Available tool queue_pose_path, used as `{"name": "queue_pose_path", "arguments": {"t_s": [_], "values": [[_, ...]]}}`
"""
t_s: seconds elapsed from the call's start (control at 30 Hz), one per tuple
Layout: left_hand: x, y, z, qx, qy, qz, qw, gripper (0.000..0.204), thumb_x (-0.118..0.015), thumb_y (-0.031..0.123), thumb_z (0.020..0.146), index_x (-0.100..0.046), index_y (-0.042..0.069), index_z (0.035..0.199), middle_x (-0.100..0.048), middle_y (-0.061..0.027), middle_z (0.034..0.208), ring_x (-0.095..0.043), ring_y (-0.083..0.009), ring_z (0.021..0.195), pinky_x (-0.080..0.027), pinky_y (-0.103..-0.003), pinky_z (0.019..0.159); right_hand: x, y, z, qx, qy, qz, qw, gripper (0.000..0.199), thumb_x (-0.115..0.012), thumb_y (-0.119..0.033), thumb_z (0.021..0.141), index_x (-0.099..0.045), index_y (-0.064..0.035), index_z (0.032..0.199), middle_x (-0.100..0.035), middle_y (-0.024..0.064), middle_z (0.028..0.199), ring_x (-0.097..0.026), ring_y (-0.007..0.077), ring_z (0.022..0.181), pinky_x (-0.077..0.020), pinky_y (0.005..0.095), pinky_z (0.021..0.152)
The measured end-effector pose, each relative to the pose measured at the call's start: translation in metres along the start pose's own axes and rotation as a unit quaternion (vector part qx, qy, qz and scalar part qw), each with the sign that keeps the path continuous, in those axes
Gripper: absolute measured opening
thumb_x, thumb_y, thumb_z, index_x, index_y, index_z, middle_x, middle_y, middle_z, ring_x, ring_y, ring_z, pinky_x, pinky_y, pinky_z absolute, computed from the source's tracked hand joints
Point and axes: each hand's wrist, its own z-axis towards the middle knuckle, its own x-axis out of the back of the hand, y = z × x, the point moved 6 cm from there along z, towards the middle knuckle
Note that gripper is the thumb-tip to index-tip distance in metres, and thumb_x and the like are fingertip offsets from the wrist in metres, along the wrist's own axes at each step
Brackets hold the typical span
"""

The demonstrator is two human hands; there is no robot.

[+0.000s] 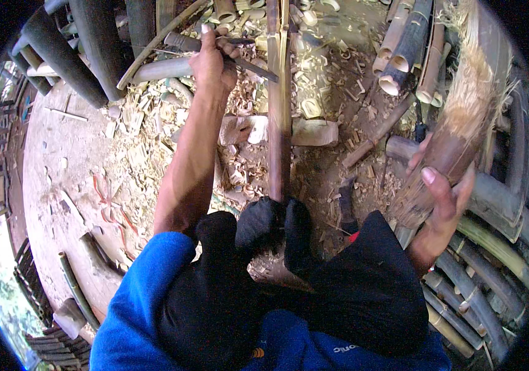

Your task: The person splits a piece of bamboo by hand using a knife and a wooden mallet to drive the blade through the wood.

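Note:
My left hand (215, 62) is closed around a dark-handled knife (255, 69), its blade pointing right. The blade's tip meets a long bamboo pole (279, 136), though I cannot tell whether it is in the wood. The pole runs away from me, its near end by my dark-covered feet (261, 222), and its far part shows a split. On the right, my right hand (447, 198) grips a thick brown wooden club (456, 145), tilted up and away, with pale frayed fibres along its upper part.
Pale blocks (315, 132) lie beneath the pole. Wood shavings (138, 148) litter the floor. Cut bamboo tubes (400, 59) lie at the far right, more bamboo poles (481, 303) at the near right. Dark thick poles (94, 43) lean at the far left.

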Motion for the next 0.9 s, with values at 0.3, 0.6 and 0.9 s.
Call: {"name": "queue_pose_path", "arguments": {"t_s": [0.3, 0.6, 0.9], "values": [[-0.098, -0.003, -0.06, -0.168, -0.096, 0.357, 0.914, 0.039, -0.071, 0.039, 0.087, -0.062, 0.002, 0.091, -0.062, -0.0037, 0.074, -0.057, -0.0131, 0.067, -0.047, -0.029, 0.061, 0.0, -0.098, 0.093, 0.226, -0.009, -0.174, 0.958, 0.071, -0.07, -0.023, 0.075, -0.044, 0.0072, 0.135, -0.063, 0.0177, 0.111, -0.064, 0.0247, 0.096, -0.0511, 0.0334, 0.087], [-0.111, -0.023, -0.069, -0.141, -0.118, 0.38, 0.906, 0.027, -0.069, 0.028, 0.091, -0.069, 0.001, 0.093, -0.066, -0.0026, 0.075, -0.053, -0.0105, 0.066, -0.046, -0.031, 0.062, -0.115, -0.105, 0.104, 0.114, -0.251, -0.355, 0.893, 0.063, -0.071, -0.014, 0.079, -0.041, 0.0051, 0.13, -0.056, 0.0213, 0.112, -0.063, 0.0284, 0.097, -0.0563, 0.0396, 0.084], [-0.116, -0.028, -0.069, -0.15, -0.173, 0.386, 0.894, 0.024, -0.066, 0.028, 0.092, -0.069, 0.005, 0.096, -0.066, -0.0057, 0.075, -0.058, -0.0126, 0.068, -0.047, -0.033, 0.058, -0.104, -0.107, 0.116, 0.267, -0.25, -0.122, 0.923, 0.081, -0.072, -0.027, 0.074, -0.035, 0.0057, 0.138, -0.054, 0.0261, 0.125, -0.059, 0.0328, 0.112, -0.0531, 0.0456, 0.093]]}}
